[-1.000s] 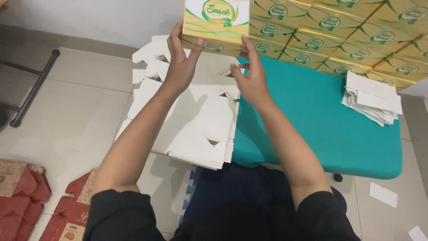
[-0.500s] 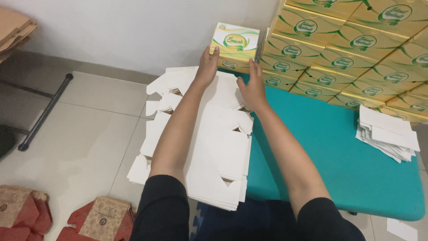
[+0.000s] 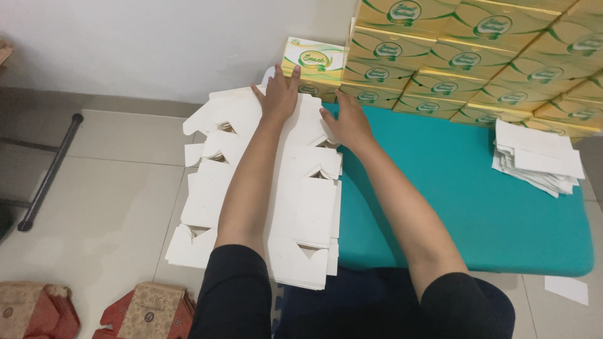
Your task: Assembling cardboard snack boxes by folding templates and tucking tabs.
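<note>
My left hand (image 3: 279,94) lies flat, fingers spread, on the far end of a stack of flat white die-cut carton blanks (image 3: 308,207). My right hand (image 3: 347,120) rests palm down on the same stack's far right corner, at the edge of the teal table (image 3: 465,182). Neither hand holds anything. Just beyond the fingertips stands a folded yellow-green box (image 3: 314,59), on top of the left end of a wall of matching boxes (image 3: 477,56). The blanks overhang the table's left side above the floor.
A pile of small white paper sheets (image 3: 537,157) lies at the table's right. Brown and red printed cartons (image 3: 147,311) sit on the tiled floor at lower left. A black metal leg (image 3: 50,172) crosses the floor on the left. A white wall stands behind.
Both hands held the yellow-green box up a second ago, set it on the left end of the box wall, then let go and came down onto the white blanks.
</note>
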